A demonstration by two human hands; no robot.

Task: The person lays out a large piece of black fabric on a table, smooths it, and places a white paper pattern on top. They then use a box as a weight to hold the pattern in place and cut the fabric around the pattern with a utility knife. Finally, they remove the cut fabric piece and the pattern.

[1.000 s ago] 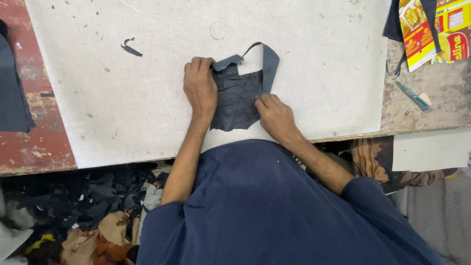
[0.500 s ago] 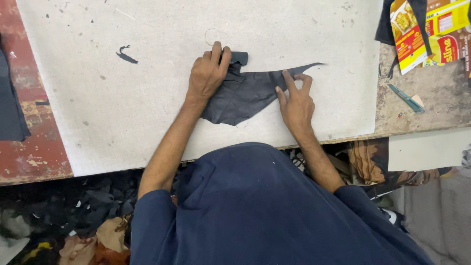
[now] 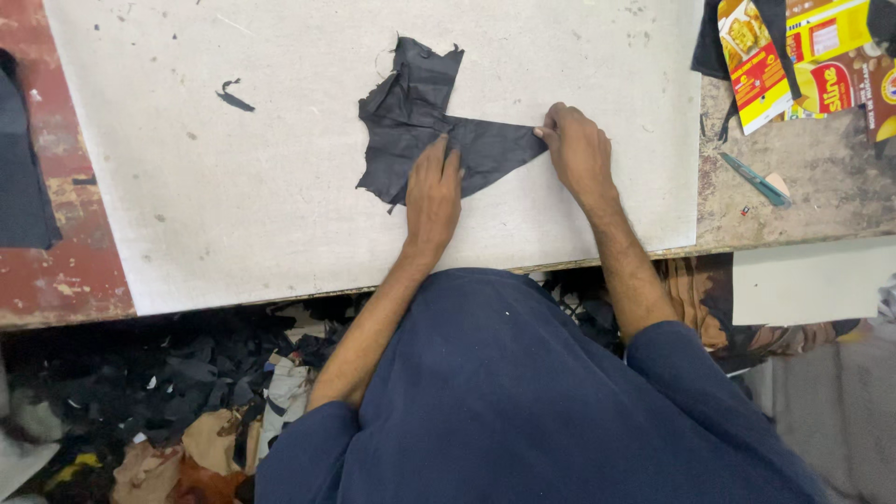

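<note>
A dark grey scrap of leather [image 3: 420,121] lies flat on the pale board [image 3: 233,187] that covers the surface, a little above the middle of the frame. Its outline is irregular: a ragged, roughly square part at the top, a wider torn body below, and a long triangular tail that tapers to a point toward the right. The finish is matte, with a few creases and frayed edges.

The left hand [image 3: 432,191] rests palm down on the lower part of the scrap, fingers straight and close together, pressing it against the board. The right hand [image 3: 579,149] sits at the pointed tip of the tail, fingers curled and pinched on that tip.

A small dark sliver [image 3: 233,96] lies alone on the board in the upper left. At the far left edge a dark cloth [image 3: 23,177] hangs over the red worn surface [image 3: 56,271]. In the upper right lie coloured printed cartons [image 3: 803,56], and just below them a small teal-handled knife [image 3: 754,179]. Beneath the surface's edge, lower left, is a heap of scraps [image 3: 168,392].
</note>
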